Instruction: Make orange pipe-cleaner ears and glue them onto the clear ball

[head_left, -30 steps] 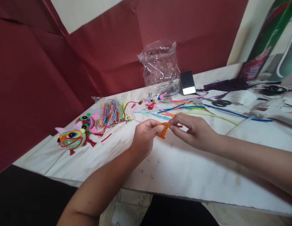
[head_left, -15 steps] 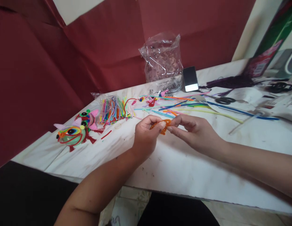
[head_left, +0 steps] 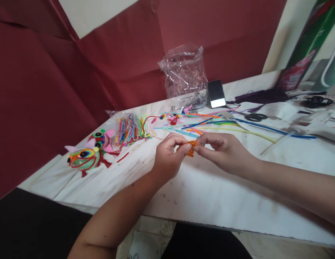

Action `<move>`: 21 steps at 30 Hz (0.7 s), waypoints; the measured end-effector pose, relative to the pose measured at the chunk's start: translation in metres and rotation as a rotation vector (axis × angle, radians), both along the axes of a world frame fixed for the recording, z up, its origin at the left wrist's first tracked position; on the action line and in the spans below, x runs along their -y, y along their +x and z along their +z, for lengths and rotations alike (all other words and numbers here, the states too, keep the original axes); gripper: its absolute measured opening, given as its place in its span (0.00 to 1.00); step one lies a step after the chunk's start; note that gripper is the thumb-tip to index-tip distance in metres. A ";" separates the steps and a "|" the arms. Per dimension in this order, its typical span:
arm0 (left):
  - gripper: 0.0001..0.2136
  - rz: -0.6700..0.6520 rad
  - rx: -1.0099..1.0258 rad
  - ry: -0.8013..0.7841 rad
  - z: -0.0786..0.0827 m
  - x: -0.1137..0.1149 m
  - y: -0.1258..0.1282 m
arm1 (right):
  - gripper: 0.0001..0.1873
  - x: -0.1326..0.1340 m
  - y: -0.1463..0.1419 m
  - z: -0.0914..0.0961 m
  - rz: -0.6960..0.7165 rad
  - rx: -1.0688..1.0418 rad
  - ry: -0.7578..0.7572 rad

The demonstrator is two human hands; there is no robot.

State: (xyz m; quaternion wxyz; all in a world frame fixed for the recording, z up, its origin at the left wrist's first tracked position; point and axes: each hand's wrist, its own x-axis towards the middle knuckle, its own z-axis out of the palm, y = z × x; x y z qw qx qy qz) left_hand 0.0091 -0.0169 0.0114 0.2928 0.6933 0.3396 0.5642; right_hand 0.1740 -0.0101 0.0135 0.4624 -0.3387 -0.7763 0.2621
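Left hand [head_left: 167, 156] and right hand [head_left: 223, 151] both pinching a small orange pipe-cleaner piece [head_left: 191, 148] above the white table [head_left: 210, 194]

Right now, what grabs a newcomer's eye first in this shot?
Mid-frame, the left hand and right hand meet over the white table, both pinching a small orange pipe-cleaner piece. To the left lie two bright fish figures with big eyes; behind the hands lies a scatter of coloured pipe cleaners, and a crinkled clear plastic bag stands against the red backdrop.
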 end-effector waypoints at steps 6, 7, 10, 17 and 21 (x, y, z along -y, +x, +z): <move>0.06 -0.073 -0.011 -0.122 -0.003 0.000 0.001 | 0.08 -0.003 0.002 0.004 0.050 0.004 -0.030; 0.06 -0.063 -0.016 -0.105 -0.003 0.000 0.000 | 0.08 -0.003 0.002 0.003 0.061 0.001 -0.038; 0.04 -0.041 -0.049 0.000 -0.001 0.000 -0.001 | 0.07 -0.004 0.002 0.002 0.090 -0.013 -0.060; 0.05 -0.002 -0.028 -0.021 0.000 0.003 0.001 | 0.06 -0.002 0.000 -0.001 0.109 -0.015 -0.083; 0.08 -0.066 0.095 -0.241 -0.005 0.002 0.005 | 0.08 -0.007 0.000 -0.002 0.080 -0.042 -0.118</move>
